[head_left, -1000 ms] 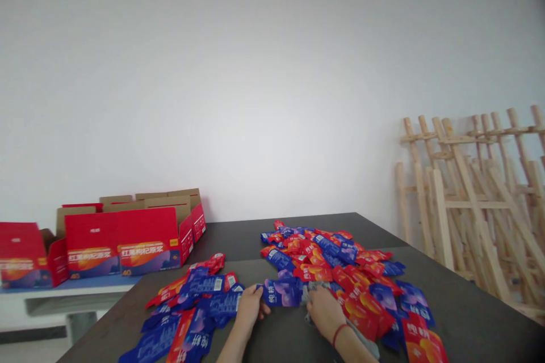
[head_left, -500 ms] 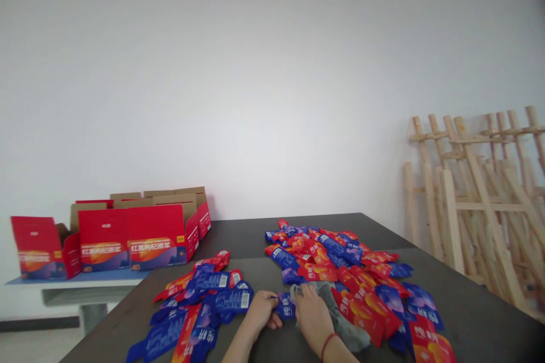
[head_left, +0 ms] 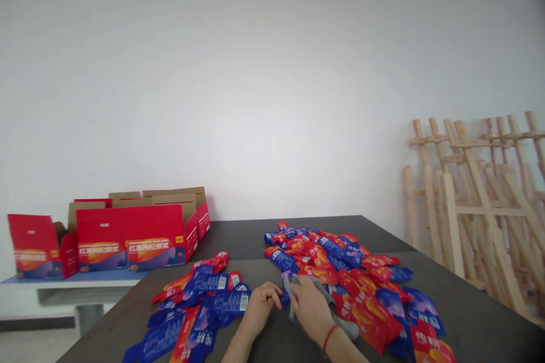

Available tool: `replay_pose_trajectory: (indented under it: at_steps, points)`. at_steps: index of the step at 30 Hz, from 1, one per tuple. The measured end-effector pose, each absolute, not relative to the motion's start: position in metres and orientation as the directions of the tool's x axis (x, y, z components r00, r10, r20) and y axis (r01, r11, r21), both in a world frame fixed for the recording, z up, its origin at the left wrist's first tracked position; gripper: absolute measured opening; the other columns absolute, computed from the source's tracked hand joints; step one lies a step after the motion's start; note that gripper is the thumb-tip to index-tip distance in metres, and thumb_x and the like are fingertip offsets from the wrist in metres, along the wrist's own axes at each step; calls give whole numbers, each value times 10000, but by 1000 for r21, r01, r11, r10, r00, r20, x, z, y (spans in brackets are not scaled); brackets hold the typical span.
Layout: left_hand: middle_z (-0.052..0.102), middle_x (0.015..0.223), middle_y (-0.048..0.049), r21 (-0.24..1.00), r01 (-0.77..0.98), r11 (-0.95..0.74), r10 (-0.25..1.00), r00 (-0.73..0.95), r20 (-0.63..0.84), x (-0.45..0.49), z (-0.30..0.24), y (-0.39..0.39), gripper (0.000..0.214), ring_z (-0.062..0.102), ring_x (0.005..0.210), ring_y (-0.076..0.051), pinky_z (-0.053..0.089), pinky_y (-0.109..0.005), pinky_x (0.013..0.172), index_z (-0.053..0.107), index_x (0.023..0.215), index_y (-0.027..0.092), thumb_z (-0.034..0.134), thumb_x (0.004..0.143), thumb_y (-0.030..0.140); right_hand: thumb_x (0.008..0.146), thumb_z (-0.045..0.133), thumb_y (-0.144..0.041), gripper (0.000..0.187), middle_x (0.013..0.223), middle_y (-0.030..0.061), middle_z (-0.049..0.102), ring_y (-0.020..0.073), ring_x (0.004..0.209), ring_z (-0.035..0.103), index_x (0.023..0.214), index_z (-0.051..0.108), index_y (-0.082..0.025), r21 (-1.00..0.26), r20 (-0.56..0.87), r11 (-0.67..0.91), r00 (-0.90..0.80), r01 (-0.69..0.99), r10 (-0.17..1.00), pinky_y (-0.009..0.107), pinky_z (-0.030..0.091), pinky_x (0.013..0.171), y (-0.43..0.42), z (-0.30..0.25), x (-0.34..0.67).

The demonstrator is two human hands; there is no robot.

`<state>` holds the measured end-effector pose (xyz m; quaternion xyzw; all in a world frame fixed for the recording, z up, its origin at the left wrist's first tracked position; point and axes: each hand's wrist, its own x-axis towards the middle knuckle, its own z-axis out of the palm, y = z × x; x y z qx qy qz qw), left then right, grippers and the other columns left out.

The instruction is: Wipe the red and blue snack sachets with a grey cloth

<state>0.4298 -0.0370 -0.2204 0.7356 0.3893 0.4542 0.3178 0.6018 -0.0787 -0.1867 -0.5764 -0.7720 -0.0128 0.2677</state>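
My left hand [head_left: 260, 307] is closed, its curled fingertips at the edge of a small blue pouch [head_left: 285, 298] just above the dark table. My right hand [head_left: 312, 307] is wrapped over a grey cloth [head_left: 349, 329] and presses part of it against the same pouch, hiding much of the pouch. The cloth's loose end trails right along the table. To the left of my left hand lies a pile of blue and red pouches [head_left: 227, 302]. A larger heap of red and blue pouches [head_left: 366, 309] spreads beyond and to the right of my right hand.
Open red cartons [head_left: 155, 233] stand in rows on a low white-legged bench [head_left: 114, 279] at the left. The dark table [head_left: 238, 238] reaches back to a pale wall. Wooden easel-like frames [head_left: 464, 204] lean against the wall at the right.
My right hand has shifted slightly left and up with the cloth, which now covers more of the blue pouch. My left hand has risen a little, and the pouch has tilted up.
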Motion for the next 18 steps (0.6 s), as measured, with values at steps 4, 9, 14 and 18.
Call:
replay_pose_trajectory:
  at_steps: [4,9,14,18]
  points:
    - [621,739,-15,806,310,-505,849,346,399,429,-219,-42,218,591,787,-146,433,-251,782,578,488,191,403,561,84,802,412,-137,352,1119,89,605,223,1082,509,1064,638,-200,-286,416,369,-232,884,879,305,370,944,-85,-204,570]
    - [580,663,-15,788,335,-516,847,339,411,428,-212,-48,205,571,729,-156,427,-266,738,514,469,199,363,575,107,800,424,-147,335,1120,85,604,225,1087,505,1041,649,-205,-272,383,303,-186,914,905,291,397,911,-77,-213,588]
    - [541,608,-16,790,357,-499,862,111,494,420,-203,-45,183,546,663,-171,429,-280,687,434,464,218,347,605,140,815,408,-169,284,1072,119,623,237,1067,528,897,680,-160,-254,311,188,-103,949,945,313,398,917,-75,-215,616]
    - [589,674,-17,766,497,-409,842,-117,526,400,-193,-48,215,576,742,-189,432,-304,746,489,534,218,329,658,144,822,405,-192,286,1091,104,619,222,1071,532,923,672,-177,-265,321,180,-90,947,943,297,407,903,-77,-220,621]
